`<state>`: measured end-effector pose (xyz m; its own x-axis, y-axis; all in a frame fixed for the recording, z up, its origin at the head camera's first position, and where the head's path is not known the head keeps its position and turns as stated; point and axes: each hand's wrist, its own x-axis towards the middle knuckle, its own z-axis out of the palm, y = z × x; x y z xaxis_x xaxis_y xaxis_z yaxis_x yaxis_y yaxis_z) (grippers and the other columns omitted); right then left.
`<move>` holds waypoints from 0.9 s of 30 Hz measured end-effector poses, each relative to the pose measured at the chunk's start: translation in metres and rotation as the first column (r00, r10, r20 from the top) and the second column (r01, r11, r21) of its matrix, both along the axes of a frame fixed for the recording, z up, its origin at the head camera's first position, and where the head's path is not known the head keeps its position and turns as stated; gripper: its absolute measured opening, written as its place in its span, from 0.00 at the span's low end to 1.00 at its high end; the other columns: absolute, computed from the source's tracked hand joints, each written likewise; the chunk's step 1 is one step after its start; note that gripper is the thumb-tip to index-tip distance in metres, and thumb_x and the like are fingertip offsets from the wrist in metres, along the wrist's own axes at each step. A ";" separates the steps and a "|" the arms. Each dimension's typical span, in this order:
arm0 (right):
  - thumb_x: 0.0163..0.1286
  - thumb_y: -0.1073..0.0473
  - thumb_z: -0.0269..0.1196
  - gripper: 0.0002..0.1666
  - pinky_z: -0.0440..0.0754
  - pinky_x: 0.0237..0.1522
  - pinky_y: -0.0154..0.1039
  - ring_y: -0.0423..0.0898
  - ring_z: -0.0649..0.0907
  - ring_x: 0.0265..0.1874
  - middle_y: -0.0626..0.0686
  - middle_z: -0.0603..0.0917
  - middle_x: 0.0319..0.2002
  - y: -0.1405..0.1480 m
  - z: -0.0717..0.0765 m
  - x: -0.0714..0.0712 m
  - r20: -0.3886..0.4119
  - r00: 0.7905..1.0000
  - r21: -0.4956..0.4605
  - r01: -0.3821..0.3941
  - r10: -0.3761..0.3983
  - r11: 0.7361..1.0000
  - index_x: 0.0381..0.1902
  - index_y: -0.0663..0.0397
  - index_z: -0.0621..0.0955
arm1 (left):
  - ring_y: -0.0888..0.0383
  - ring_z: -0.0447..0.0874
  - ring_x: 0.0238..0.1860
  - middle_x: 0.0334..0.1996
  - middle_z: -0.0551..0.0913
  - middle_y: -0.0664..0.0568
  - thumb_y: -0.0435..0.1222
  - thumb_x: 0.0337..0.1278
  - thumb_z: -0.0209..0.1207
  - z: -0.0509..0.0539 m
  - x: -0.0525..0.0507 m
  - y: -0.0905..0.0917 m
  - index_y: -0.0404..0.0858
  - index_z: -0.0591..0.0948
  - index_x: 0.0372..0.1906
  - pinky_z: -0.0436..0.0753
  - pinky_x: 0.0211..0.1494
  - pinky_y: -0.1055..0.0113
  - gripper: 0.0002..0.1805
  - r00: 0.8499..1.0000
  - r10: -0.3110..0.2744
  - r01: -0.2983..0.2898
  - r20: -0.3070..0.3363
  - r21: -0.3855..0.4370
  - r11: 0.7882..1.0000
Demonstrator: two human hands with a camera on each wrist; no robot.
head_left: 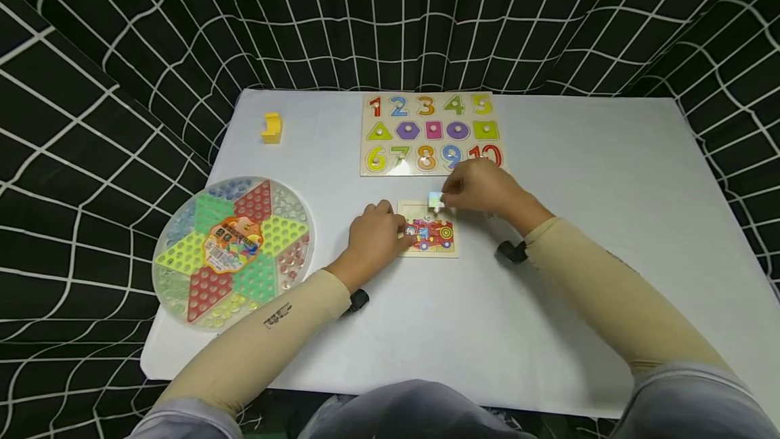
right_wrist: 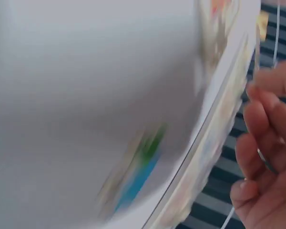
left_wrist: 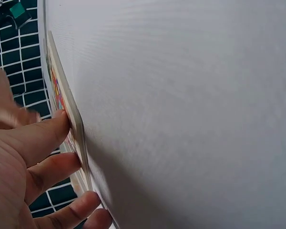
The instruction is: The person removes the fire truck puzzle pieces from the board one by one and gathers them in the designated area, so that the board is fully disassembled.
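Observation:
A small wooden jigsaw puzzle with a red vehicle picture lies flat on the white table, partly covered by my left hand. That hand rests along the puzzle's left side. In the left wrist view its thumb presses the board's face, and the other fingers touch the edge and table. My right hand pinches a pale puzzle piece above the board's top edge. In the right wrist view, the fingers are curled together, and the piece is hard to make out.
Behind the puzzle lies a number and shape board. A round Chinese checkers board covers the left side, and a yellow block stands at the back left. A blurred blue-green piece lies near my right hand.

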<state>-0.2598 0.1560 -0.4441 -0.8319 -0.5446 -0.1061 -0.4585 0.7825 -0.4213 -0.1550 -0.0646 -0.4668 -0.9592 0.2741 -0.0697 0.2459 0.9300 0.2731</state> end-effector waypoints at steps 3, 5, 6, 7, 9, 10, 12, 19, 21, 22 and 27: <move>0.56 0.53 0.73 0.08 0.77 0.34 0.42 0.46 0.77 0.29 0.45 0.82 0.27 0.030 0.000 -0.007 0.076 0.995 0.039 0.065 -0.068 0.997 0.31 0.49 0.88 | 0.55 0.71 0.34 0.35 0.74 0.54 0.55 0.55 0.66 0.000 -0.001 0.000 0.48 0.87 0.37 0.73 0.29 0.61 0.16 1.000 0.003 -0.003 0.005 0.001 1.000; 0.57 0.53 0.73 0.07 0.76 0.34 0.42 0.46 0.77 0.30 0.45 0.82 0.26 0.045 -0.003 -0.010 0.107 0.990 0.061 0.082 -0.088 0.995 0.31 0.49 0.88 | 0.55 0.70 0.34 0.35 0.73 0.55 0.55 0.54 0.67 -0.001 -0.002 -0.001 0.48 0.87 0.37 0.72 0.29 0.62 0.16 1.000 0.006 -0.006 0.009 0.000 1.000; 0.57 0.54 0.73 0.06 0.75 0.34 0.42 0.46 0.77 0.30 0.45 0.82 0.26 0.051 -0.005 -0.011 0.116 0.989 0.065 0.082 -0.089 0.995 0.30 0.49 0.88 | 0.55 0.70 0.34 0.35 0.73 0.55 0.55 0.54 0.67 -0.001 -0.002 -0.001 0.48 0.87 0.37 0.72 0.29 0.62 0.16 1.000 0.008 -0.008 0.012 0.000 1.000; 0.57 0.53 0.73 0.07 0.75 0.33 0.42 0.46 0.76 0.30 0.45 0.82 0.26 0.055 -0.007 -0.012 0.124 0.988 0.068 0.081 -0.089 0.994 0.30 0.49 0.88 | 0.55 0.70 0.34 0.35 0.73 0.55 0.55 0.54 0.67 -0.001 -0.002 -0.001 0.48 0.86 0.36 0.72 0.29 0.62 0.16 1.000 0.010 -0.010 0.015 0.001 1.000; 0.57 0.53 0.73 0.07 0.75 0.33 0.42 0.46 0.76 0.30 0.45 0.82 0.26 0.059 -0.011 -0.014 0.130 0.988 0.059 0.071 -0.079 0.996 0.30 0.49 0.88 | 0.55 0.70 0.34 0.35 0.73 0.55 0.55 0.53 0.67 0.000 -0.002 -0.001 0.48 0.86 0.37 0.72 0.29 0.62 0.17 1.000 0.011 -0.011 0.021 0.007 1.000; 0.57 0.53 0.73 0.07 0.75 0.33 0.41 0.45 0.77 0.29 0.45 0.82 0.25 0.059 -0.012 -0.014 0.134 0.988 0.055 0.065 -0.071 0.996 0.30 0.49 0.88 | 0.55 0.70 0.34 0.35 0.73 0.54 0.55 0.53 0.67 0.000 -0.003 -0.002 0.48 0.87 0.37 0.72 0.29 0.62 0.17 1.000 0.011 -0.011 0.022 0.010 1.000; 0.57 0.52 0.73 0.07 0.76 0.33 0.41 0.45 0.77 0.28 0.44 0.82 0.25 0.058 -0.014 -0.014 0.131 0.990 0.054 0.045 -0.052 0.998 0.30 0.48 0.89 | 0.55 0.71 0.35 0.35 0.74 0.54 0.56 0.53 0.67 -0.001 -0.003 -0.002 0.48 0.87 0.38 0.72 0.30 0.62 0.17 1.000 0.009 -0.009 0.023 0.018 1.000; 0.56 0.52 0.74 0.06 0.75 0.35 0.42 0.44 0.77 0.28 0.43 0.82 0.25 0.051 -0.014 -0.011 0.102 0.994 0.101 0.025 -0.035 0.995 0.28 0.44 0.88 | 0.56 0.72 0.36 0.37 0.76 0.55 0.56 0.51 0.69 -0.003 -0.006 -0.005 0.48 0.87 0.38 0.73 0.32 0.63 0.18 1.000 0.003 -0.004 0.010 0.036 0.999; 0.56 0.52 0.74 0.06 0.75 0.36 0.42 0.44 0.77 0.28 0.43 0.82 0.25 0.050 -0.012 -0.010 0.093 0.995 0.110 0.030 -0.040 0.994 0.28 0.44 0.88 | 0.56 0.72 0.36 0.37 0.76 0.55 0.56 0.50 0.69 -0.002 -0.007 -0.005 0.47 0.86 0.37 0.73 0.33 0.62 0.18 1.000 0.003 -0.004 0.012 0.038 0.999; 0.56 0.51 0.74 0.06 0.75 0.37 0.42 0.44 0.78 0.29 0.43 0.83 0.26 0.049 -0.011 -0.008 0.087 0.995 0.109 0.032 -0.041 0.993 0.29 0.44 0.88 | 0.56 0.72 0.37 0.37 0.76 0.55 0.55 0.50 0.69 -0.001 -0.007 -0.005 0.47 0.86 0.38 0.73 0.34 0.62 0.18 1.000 0.001 -0.002 0.014 0.043 0.999; 0.56 0.51 0.75 0.09 0.75 0.35 0.41 0.43 0.77 0.27 0.42 0.82 0.25 0.043 -0.004 0.005 0.046 0.999 0.049 -0.009 0.007 0.999 0.32 0.47 0.88 | 0.55 0.69 0.37 0.36 0.73 0.54 0.47 0.51 0.70 0.003 -0.008 0.002 0.47 0.86 0.46 0.72 0.35 0.63 0.17 0.998 -0.056 0.053 0.026 0.074 0.996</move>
